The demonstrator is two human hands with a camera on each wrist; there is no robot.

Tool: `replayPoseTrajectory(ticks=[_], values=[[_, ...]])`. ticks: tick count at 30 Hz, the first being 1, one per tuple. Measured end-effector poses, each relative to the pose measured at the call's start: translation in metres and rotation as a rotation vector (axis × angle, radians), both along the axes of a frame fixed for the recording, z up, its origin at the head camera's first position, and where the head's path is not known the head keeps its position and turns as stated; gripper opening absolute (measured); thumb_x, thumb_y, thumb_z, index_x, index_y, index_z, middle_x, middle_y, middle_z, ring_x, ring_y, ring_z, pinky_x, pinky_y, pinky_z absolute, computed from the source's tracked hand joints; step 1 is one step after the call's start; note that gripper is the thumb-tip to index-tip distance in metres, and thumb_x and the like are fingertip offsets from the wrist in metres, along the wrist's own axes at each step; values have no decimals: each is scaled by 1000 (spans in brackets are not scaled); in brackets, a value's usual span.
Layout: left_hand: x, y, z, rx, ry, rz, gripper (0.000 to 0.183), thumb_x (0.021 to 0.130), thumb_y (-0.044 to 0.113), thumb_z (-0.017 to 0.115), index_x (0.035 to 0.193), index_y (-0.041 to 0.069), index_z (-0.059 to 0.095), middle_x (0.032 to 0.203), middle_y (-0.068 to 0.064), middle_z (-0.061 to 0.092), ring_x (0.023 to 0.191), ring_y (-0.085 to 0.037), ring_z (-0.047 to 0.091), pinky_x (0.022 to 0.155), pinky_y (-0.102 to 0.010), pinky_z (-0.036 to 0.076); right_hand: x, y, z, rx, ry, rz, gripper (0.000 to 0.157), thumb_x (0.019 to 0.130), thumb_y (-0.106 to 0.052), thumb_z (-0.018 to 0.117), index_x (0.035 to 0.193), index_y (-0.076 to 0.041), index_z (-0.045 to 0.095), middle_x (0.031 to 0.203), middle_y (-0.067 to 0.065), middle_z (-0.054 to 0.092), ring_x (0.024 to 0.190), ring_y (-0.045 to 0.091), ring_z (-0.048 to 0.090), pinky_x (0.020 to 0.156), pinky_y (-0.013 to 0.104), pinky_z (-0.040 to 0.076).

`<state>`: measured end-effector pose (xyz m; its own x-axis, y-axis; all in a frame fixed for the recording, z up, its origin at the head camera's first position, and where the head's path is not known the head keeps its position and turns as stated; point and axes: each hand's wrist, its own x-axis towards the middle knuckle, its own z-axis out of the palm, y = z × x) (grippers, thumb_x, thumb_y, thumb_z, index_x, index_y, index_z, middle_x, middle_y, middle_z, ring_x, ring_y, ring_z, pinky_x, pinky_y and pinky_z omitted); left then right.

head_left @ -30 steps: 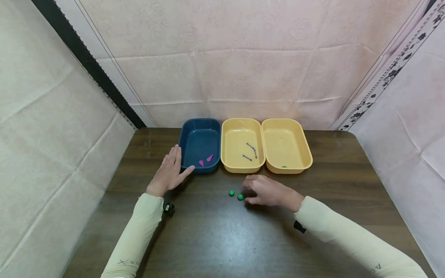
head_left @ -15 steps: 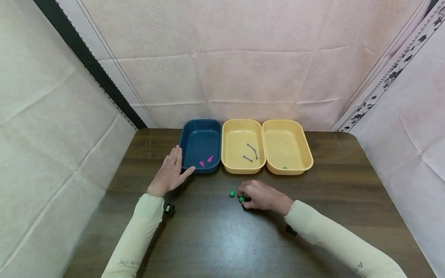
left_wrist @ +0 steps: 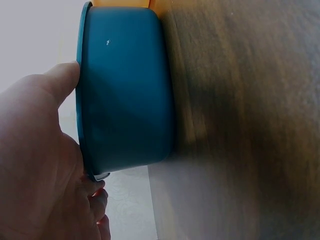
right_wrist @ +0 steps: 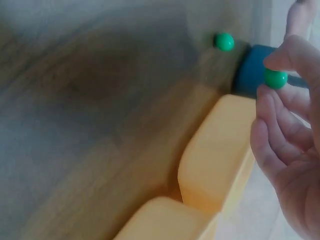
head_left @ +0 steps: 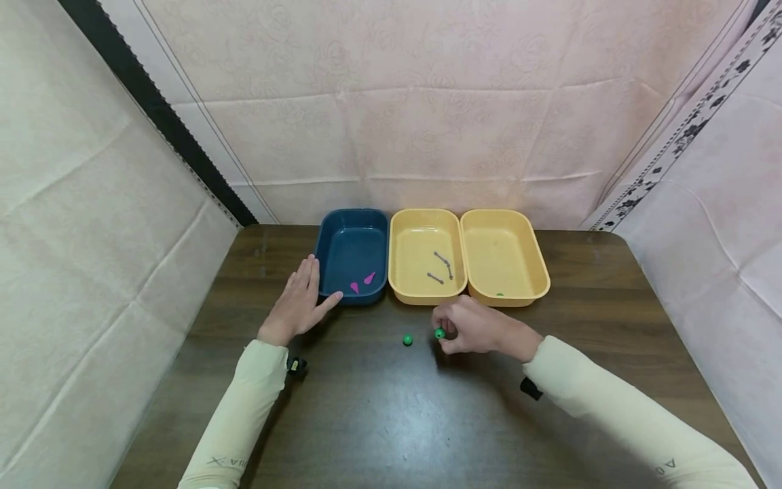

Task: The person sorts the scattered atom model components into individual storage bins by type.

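My right hand point(head_left: 476, 327) pinches a small round green bead point(right_wrist: 275, 79) between thumb and forefinger. It hovers just in front of the yellow bins, the other fingers curled beneath in the right wrist view. A second green bead point(head_left: 407, 340) lies on the table to the left. With fingers straight, my left hand point(head_left: 292, 309) rests at the near left corner of the blue bin point(head_left: 351, 248). Its thumb touches the rim in the left wrist view. Two magenta teardrop-shaped pieces point(head_left: 369, 278) lie inside that bin.
A middle yellow bin point(head_left: 418, 238) beside the blue one holds several thin purple-grey rods point(head_left: 435, 278). The right yellow bin point(head_left: 497, 248) has a green piece point(head_left: 499, 294) at its near end, mostly hidden by the wall. Cloth hangs behind the brown table point(head_left: 342, 414).
My right hand reached left to one of the two green beads, pinched it, and has drawn back right and towards the bins with it. My left hand has stayed in place.
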<state>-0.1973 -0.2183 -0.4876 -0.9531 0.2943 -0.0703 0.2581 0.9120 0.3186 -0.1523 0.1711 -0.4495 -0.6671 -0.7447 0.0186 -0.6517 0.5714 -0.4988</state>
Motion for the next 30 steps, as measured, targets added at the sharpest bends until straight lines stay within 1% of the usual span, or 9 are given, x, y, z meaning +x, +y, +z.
replayPoseTrajectory(ticks=[6, 11, 14, 18, 25, 30], values=[[0, 0, 0, -1, 3, 0, 105, 104, 70, 42, 168, -2, 0, 179, -19, -4, 166, -42, 1, 134, -60, 11, -2, 12, 13, 0, 7, -33, 18, 83, -11, 81, 82, -21, 67, 81, -7, 64, 72, 3, 58, 64, 19, 53], [0, -1, 0, -1, 8, 5, 105, 104, 71, 42, 168, -2, 1, 179, -19, -3, 166, -42, 1, 133, -60, 11, -6, 26, 21, 2, 55, -59, 18, 81, -9, 81, 81, -20, 67, 79, -8, 63, 71, 5, 58, 63, 19, 53], [0, 0, 0, 1, 10, 4, 105, 104, 71, 42, 168, -2, 1, 179, -20, -3, 166, -42, 2, 133, -61, 11, -8, 35, 25, -4, 66, -78, 18, 81, -8, 80, 81, -20, 67, 78, -7, 63, 72, 6, 59, 65, 19, 53], [0, 0, 0, 2, 13, 4, 105, 104, 70, 43, 168, -2, 1, 179, -20, -3, 166, -42, 2, 133, -61, 11, -12, 48, 29, -13, 83, -94, 19, 80, -6, 80, 80, -19, 67, 79, -4, 65, 74, 9, 63, 66, 21, 54], [1, 0, 0, 5, 13, 5, 105, 104, 70, 43, 168, -1, 0, 179, -19, -4, 166, -42, 1, 134, -60, 11, -19, 71, 33, 45, 137, -152, 16, 79, -7, 82, 84, -15, 69, 79, -5, 66, 76, 9, 63, 69, 23, 56], [1, -1, 0, 3, 6, 6, 105, 104, 70, 43, 168, -1, -1, 179, -19, -4, 166, -42, 1, 133, -61, 11, -26, 88, 36, 60, 162, -183, 18, 75, -4, 81, 81, -15, 68, 77, -3, 65, 75, 12, 62, 68, 24, 53]])
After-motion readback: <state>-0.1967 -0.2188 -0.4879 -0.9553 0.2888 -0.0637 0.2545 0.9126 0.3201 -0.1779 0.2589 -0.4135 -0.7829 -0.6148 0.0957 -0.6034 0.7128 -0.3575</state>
